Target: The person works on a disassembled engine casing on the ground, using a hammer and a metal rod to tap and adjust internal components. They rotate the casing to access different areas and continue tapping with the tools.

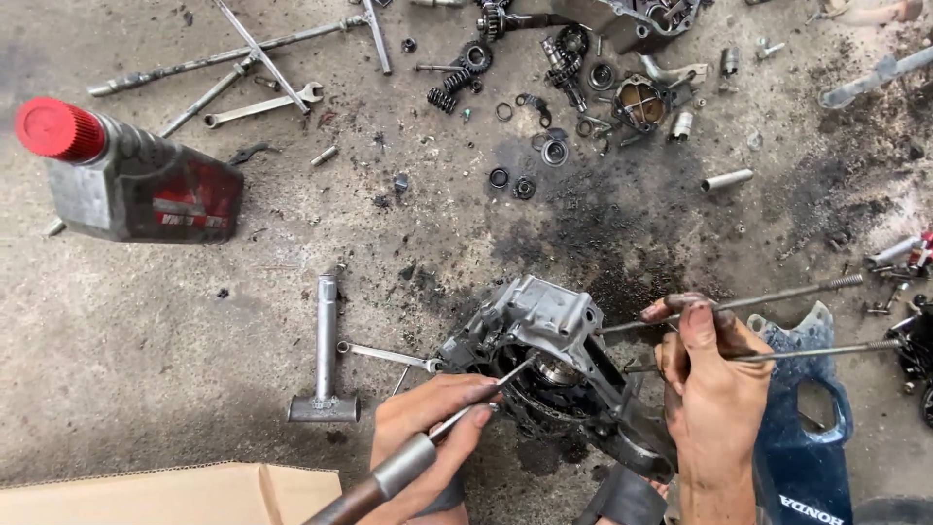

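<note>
engine case [544, 331] on oil-stained concrete floor [194, 321]

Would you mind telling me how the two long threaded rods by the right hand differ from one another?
The upper threaded rod is pinched in the right hand between thumb and finger, while the lower threaded rod passes by that hand; whether it is gripped is unclear. The upper one slopes more steeply up to the right; the lower lies flatter. Both are thin grey metal, threaded at the right end, and run towards the engine casing.

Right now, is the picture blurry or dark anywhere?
Head view: even daylight, soft shadows, no glare. The engine case and both hands, left and right, look sharp. The bottle near the left edge looks stretched by the wide lens; the floor darkens toward the corners.
</note>
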